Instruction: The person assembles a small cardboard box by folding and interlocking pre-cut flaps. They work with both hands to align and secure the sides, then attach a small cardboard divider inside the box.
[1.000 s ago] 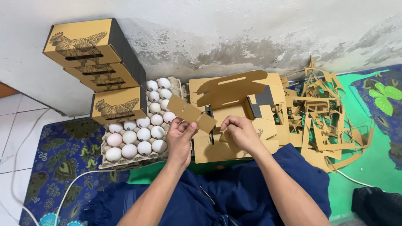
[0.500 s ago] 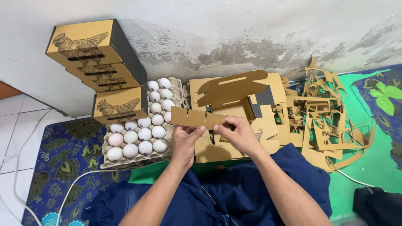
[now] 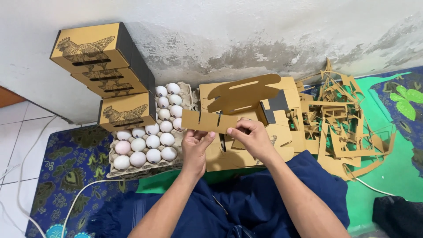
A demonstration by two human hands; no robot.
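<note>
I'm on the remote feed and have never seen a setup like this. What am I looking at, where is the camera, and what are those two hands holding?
There is no machine here: these are a person's two bare hands, filmed by one camera worn on their head and looking down over their lap.

The left hand and the right hand together hold a flat slotted cardboard strip, level, between them; each hand has its grip on it.

Beneath and behind the strip lies a stack of flat cardboard box blanks. To the left sits a tray of white eggs, and beside it, against the wall, three finished cardboard boxes with a printed hen picture are stacked. To the right lies a heap of cardboard offcuts on a green mat.
</note>
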